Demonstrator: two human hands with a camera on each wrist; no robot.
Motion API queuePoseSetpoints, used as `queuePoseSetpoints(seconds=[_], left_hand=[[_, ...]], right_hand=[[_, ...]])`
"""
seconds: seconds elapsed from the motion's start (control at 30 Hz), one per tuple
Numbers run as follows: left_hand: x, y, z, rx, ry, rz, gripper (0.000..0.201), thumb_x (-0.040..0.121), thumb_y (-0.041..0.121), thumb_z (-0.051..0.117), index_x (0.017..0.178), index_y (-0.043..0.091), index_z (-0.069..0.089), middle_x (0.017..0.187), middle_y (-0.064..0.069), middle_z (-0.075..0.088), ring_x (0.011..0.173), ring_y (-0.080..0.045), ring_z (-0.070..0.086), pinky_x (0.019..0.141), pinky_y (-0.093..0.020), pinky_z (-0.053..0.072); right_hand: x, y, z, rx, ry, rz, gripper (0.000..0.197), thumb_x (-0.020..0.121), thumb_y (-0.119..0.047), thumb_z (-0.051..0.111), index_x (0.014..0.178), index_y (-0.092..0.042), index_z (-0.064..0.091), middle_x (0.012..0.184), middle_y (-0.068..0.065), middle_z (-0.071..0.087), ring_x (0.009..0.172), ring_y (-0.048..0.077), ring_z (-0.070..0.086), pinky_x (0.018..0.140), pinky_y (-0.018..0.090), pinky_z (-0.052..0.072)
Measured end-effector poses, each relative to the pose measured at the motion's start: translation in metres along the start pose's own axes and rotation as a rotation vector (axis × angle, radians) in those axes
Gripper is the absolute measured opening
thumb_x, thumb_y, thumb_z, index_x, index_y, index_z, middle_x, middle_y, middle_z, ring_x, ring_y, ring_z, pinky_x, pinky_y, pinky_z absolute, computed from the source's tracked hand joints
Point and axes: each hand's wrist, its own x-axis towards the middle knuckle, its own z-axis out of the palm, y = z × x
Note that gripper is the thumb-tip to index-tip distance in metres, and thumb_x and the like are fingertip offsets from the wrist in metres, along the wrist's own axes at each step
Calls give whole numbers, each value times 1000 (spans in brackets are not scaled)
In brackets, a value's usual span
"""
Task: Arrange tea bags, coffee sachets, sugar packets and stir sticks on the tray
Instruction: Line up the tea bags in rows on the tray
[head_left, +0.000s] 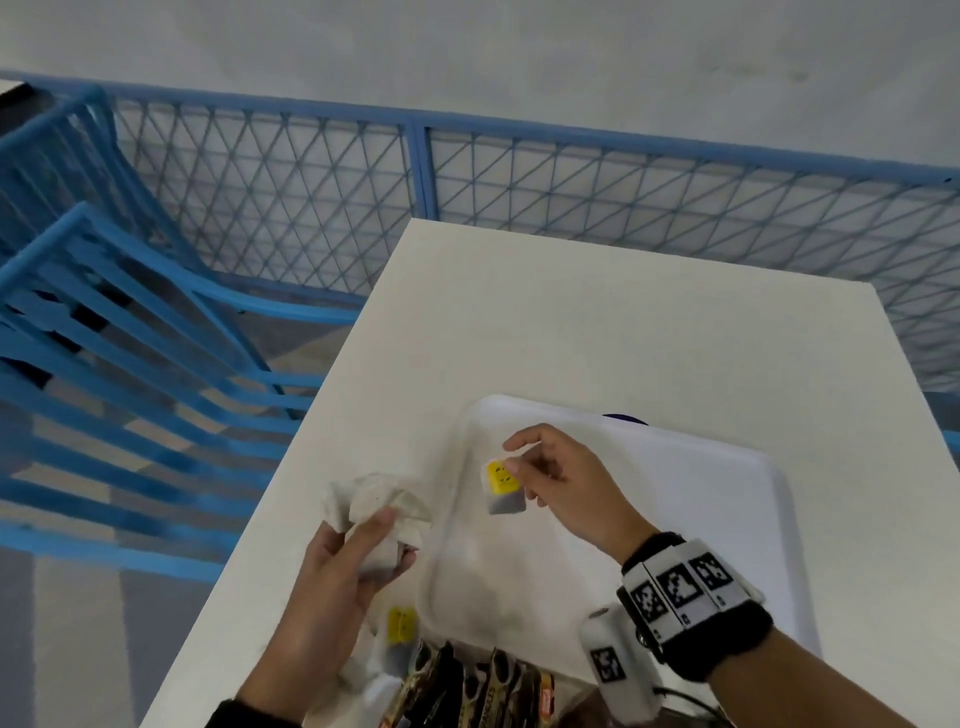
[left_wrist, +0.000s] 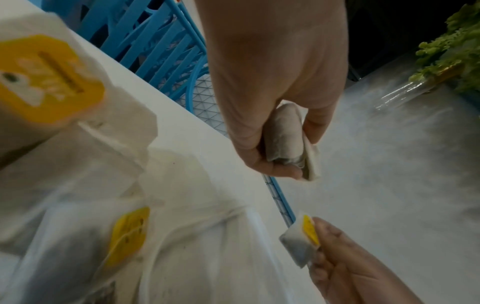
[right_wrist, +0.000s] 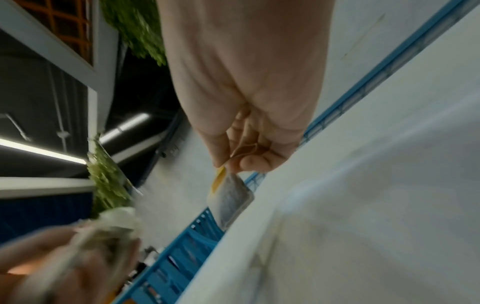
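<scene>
My right hand pinches a tea bag with a yellow tag by its top and holds it above the left part of the white tray. The same tea bag hangs below my fingers in the right wrist view. My left hand grips a bunch of pale tea bags just left of the tray; in the left wrist view the bunch of tea bags is curled inside my fingers. Another yellow-tagged tea bag and dark coffee sachets lie at the table's near edge.
The white table stretches beyond the tray. Blue chairs stand to the left and a blue mesh fence runs behind the table. A dark object peeks out behind the tray's far rim.
</scene>
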Motion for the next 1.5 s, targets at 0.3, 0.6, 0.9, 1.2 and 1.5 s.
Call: queuePoseSetpoints(seconds=[0.3,0.6,0.9,1.2,1.5], left_hand=[[34,18,-18,112,-25,47,94,30,54,90,109,11,64,101,-6,72,93,-16,69,66,-25,56],[43,15,-19,100,-48,1,41,69,22,65,109,12,62,99,-7,72,92,-17,69,62,-23,57],[45,11,-13,138,-91,8,87,35,48,90,109,11,63,97,-7,73,87,-14,70,63,-24,56],[47,8,-4,158,-131,12,89,30,56,89,105,14,65,96,-3,73,89,-13,70,65,-25,56],[52,8,10,109,-138,-11,36,73,19,61,108,11,62,96,-2,73,90,-13,70,67,-23,57]], right_hand=[[79,28,9,-61,191,137,17,87,-16,63,76,-25,54,69,0,60,50,-2,47,48,7,33],[102,51,9,-85,274,176,25,83,-7,66,105,-16,59,80,-9,58,73,0,55,64,3,42],[109,54,13,-160,354,109,34,79,0,66,109,-12,56,68,-5,50,63,4,51,57,3,42],[118,54,16,-256,393,88,43,78,1,64,116,-13,48,81,5,48,74,18,50,72,21,42],[86,8,23,-74,262,-15,10,85,-18,67,85,-21,58,77,4,61,60,8,52,61,11,43]])
